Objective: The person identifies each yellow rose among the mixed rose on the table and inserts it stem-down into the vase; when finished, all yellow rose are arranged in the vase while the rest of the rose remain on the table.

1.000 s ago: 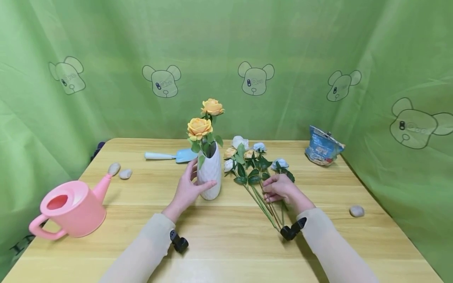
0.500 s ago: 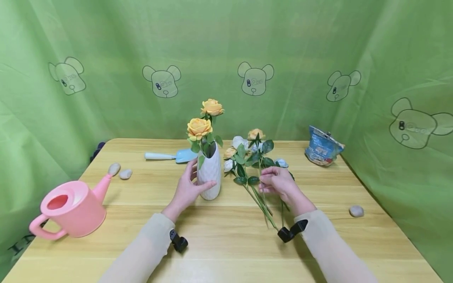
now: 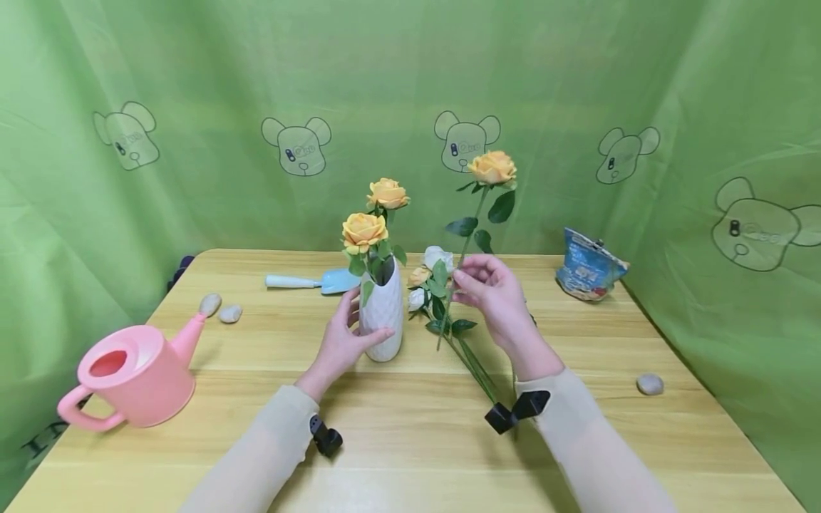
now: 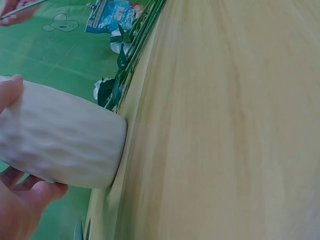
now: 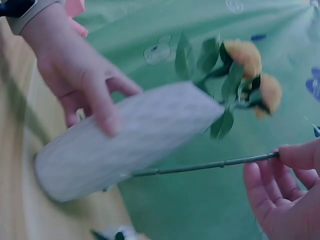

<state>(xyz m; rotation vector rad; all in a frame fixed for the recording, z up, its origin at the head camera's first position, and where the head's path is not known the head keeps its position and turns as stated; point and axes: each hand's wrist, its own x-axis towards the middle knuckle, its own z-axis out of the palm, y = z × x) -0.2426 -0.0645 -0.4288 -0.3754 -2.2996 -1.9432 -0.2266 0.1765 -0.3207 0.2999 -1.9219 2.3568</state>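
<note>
A single orange rose (image 3: 492, 168) is held upright above the table (image 3: 410, 442), just right of the white vase (image 3: 382, 313).

The right hand (image 3: 494, 296) pinches its stem mid-length, apparently to steer the tip; the left hand (image 3: 340, 345) curls round the vase, steadying it. Two orange roses (image 3: 363, 229) stand inside; loose flowers (image 3: 436, 285) lie beside.

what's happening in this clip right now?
A person is arranging roses. The left hand grips a white vase that stands on the table with two orange roses in it. The right hand pinches the stem of a third orange rose, held upright beside the vase. More roses lie on the table.
</note>
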